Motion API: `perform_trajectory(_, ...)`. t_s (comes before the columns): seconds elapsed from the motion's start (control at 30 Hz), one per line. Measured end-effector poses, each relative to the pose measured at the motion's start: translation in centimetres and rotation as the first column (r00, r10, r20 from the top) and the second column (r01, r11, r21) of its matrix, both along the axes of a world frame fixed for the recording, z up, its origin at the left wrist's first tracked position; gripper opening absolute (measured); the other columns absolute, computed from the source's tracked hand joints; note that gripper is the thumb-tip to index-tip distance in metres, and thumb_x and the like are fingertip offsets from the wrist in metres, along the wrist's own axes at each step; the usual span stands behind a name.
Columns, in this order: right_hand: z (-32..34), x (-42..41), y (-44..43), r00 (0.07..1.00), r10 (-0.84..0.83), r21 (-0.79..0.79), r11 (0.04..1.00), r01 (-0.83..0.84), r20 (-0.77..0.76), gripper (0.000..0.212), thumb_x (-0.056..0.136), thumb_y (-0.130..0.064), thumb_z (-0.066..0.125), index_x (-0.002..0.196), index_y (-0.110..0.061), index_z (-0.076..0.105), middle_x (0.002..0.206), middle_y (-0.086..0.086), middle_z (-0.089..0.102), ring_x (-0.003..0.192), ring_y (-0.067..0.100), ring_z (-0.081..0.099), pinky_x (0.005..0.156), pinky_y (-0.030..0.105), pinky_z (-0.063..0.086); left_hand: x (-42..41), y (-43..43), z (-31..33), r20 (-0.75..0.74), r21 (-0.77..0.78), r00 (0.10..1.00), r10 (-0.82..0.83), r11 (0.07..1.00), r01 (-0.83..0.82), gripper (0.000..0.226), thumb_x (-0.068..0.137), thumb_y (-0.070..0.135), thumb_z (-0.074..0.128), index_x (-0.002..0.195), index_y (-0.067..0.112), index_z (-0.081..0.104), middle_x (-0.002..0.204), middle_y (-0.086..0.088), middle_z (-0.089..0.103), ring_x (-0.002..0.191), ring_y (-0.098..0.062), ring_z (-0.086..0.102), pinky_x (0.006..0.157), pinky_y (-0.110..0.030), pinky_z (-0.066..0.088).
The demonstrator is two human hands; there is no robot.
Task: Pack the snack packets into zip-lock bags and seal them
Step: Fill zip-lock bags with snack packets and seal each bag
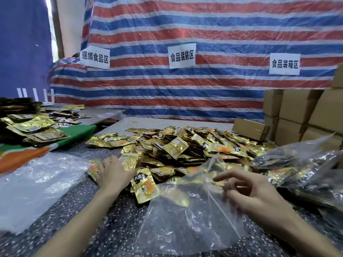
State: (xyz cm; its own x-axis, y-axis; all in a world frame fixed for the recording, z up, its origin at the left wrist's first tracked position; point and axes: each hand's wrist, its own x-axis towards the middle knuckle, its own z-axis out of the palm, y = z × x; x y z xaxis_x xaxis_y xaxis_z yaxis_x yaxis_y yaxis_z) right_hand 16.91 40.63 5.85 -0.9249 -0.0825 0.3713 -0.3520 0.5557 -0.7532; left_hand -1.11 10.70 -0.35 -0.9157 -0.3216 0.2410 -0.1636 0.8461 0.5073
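A big heap of gold snack packets (178, 145) covers the middle of the speckled table (111, 229). My left hand (113, 173) lies palm down on packets at the heap's near left edge, its fingers curled over them. My right hand (250, 193) pinches the upper edge of a clear zip-lock bag (187, 219), holding its mouth up toward the heap. A few gold packets show through the bag's upper part. One gold packet (143, 188) lies between the two hands.
Filled clear bags (304, 173) lie at the right. A stack of empty clear bags (37, 186) lies at the left. Bundled packets (33, 128) sit on a green and orange board at far left. Cardboard boxes (300, 112) are stacked at back right, before a striped tarp.
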Motion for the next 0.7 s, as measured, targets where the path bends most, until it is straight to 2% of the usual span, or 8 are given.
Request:
perform_trajectory(0.07, -0.2, 0.3, -0.1, 1.0, 0.018, -0.008, 1.0, -0.017, 0.021, 0.044, 0.085, 0.002, 0.065, 0.099, -0.038, 0.075, 0.078, 0.01, 0.067, 0.082, 0.034, 0.066, 0.066, 0.038, 0.059, -0.9, -1.0, -1.2, 0.05, 0.036, 0.999, 0.003, 0.999, -0.005, 0.079, 0.076, 0.069, 0.069, 0.127, 0.013, 0.047, 0.135, -0.014, 0.05, 0.125, -0.034, 0.046, 0.103, -0.049, 0.042)
perform_trajectory(0.13, -0.3, 0.4, -0.3, 1.0, 0.007, 0.011, 1.0, -0.007, 0.025, 0.039, 0.083, -0.007, 0.073, 0.101, -0.042, 0.074, 0.085, 0.008, 0.069, 0.086, 0.033, 0.066, 0.072, 0.039, 0.059, -1.4, -1.7, -1.5, -0.006, 0.106, 1.0, -0.009, 0.994, 0.009, 0.069, 0.072, 0.064, 0.076, 0.115, 0.014, 0.052, 0.116, -0.008, 0.059, 0.106, -0.029, 0.054, 0.091, -0.046, 0.049)
perform_trajectory(0.23, 0.0, 0.5, -0.8, 0.999, -0.035, 0.047, 0.998, 0.035, 0.013, 0.031, 0.078, -0.022, 0.084, 0.097, -0.045, 0.073, 0.087, -0.002, 0.071, 0.081, 0.018, 0.068, 0.072, 0.031, 0.061, -1.4, -2.1, -1.0, -0.043, 0.182, 0.999, 0.024, 0.983, -0.016, 0.063, 0.067, 0.047, 0.085, 0.109, 0.013, 0.051, 0.104, -0.006, 0.06, 0.091, -0.024, 0.057, 0.082, -0.043, 0.054)
perform_trajectory(0.33, 0.5, 0.7, -1.4, 1.0, -0.018, -0.008, 1.0, 0.018, 0.024, 0.03, 0.073, -0.026, 0.088, 0.093, -0.042, 0.074, 0.082, -0.004, 0.072, 0.072, 0.01, 0.069, 0.057, 0.019, 0.057, -1.3, -2.3, -0.7, -0.086, 0.275, 0.996, 0.025, 0.962, -0.001, 0.067, 0.064, 0.025, 0.091, 0.115, 0.012, 0.049, 0.112, -0.01, 0.054, 0.098, -0.029, 0.057, 0.083, -0.049, 0.054)
perform_trajectory(0.4, 0.8, 0.8, -1.9, 0.998, 0.005, -0.081, 0.997, 0.001, 0.065, 0.03, 0.067, -0.033, 0.091, 0.091, -0.041, 0.074, 0.088, -0.008, 0.073, 0.073, 0.008, 0.072, 0.052, 0.024, 0.058, -1.0, -2.5, -0.5, -0.182, 0.306, 0.983, 0.02, 0.951, 0.037, 0.071, 0.062, 0.012, 0.092, 0.12, 0.014, 0.051, 0.119, -0.011, 0.054, 0.1, -0.027, 0.055, 0.084, -0.047, 0.053)
perform_trajectory(0.5, 0.9, 0.6, -2.1, 0.995, -0.032, -0.072, 0.997, 0.039, 0.098, 0.047, 0.05, -0.057, 0.089, 0.092, -0.047, 0.071, 0.102, -0.008, 0.068, 0.076, 0.003, 0.072, 0.052, 0.029, 0.06, -0.2, -2.8, 0.2, -0.321, 0.339, 0.946, -0.034, 0.929, 0.149, 0.069, 0.058, -0.001, 0.09, 0.119, 0.014, 0.06, 0.119, -0.009, 0.06, 0.098, -0.024, 0.057, 0.079, -0.045, 0.056)
perform_trajectory(0.6, 0.9, 0.5, -2.3, 0.988, -0.063, -0.005, 0.998, 0.064, 0.139, 0.06, 0.044, -0.064, 0.087, 0.098, -0.048, 0.066, 0.104, -0.014, 0.062, 0.081, 0.008, 0.071, 0.057, 0.033, 0.062, 1.5, -2.5, 2.0, -0.359, 0.518, 0.927, -0.111, 0.802, 0.296, 0.062, 0.061, -0.01, 0.085, 0.113, 0.018, 0.066, 0.113, -0.005, 0.063, 0.087, -0.021, 0.063, 0.066, -0.036, 0.061)
perform_trajectory(0.7, 0.9, 0.4, -2.7, 0.983, -0.08, 0.074, 0.995, 0.068, 0.166, 0.068, 0.044, -0.065, 0.086, 0.104, -0.048, 0.057, 0.103, -0.017, 0.06, 0.082, 0.006, 0.072, 0.062, 0.031, 0.063, 4.3, -1.4, 4.6, -0.448, 0.555, 0.864, -0.23, 0.686, 0.471, 0.049, 0.067, -0.005, 0.083, 0.102, 0.027, 0.069, 0.098, 0.003, 0.068, 0.088, -0.016, 0.065, 0.074, -0.036, 0.06)
